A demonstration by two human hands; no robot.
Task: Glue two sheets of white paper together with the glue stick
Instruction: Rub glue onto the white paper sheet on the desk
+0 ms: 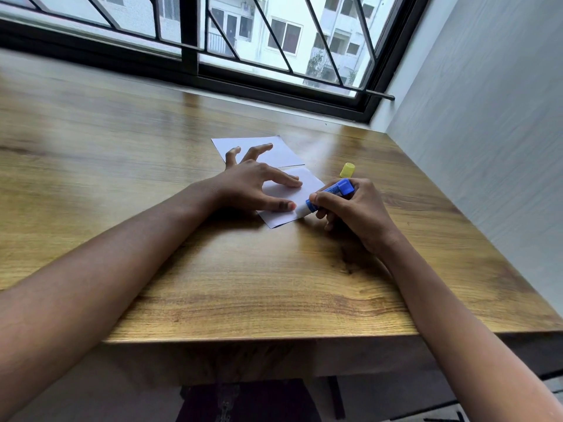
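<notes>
Glue stick (330, 196) is gripped in my right hand (350, 214), its tip on the near sheet (307, 184), toward the far right corner of the bench (243, 284). My left hand (259, 187), fingers spread, pins the paper; I should stroke lightly, up to the edges.

The left hand (253, 185) and right hand (356, 213) are bare, with slim fingers and short, plain nails. Back from each grip the wrists, the left forearm (106, 269) and the right forearm (457, 315) are bare as far as the view reaches.
</notes>
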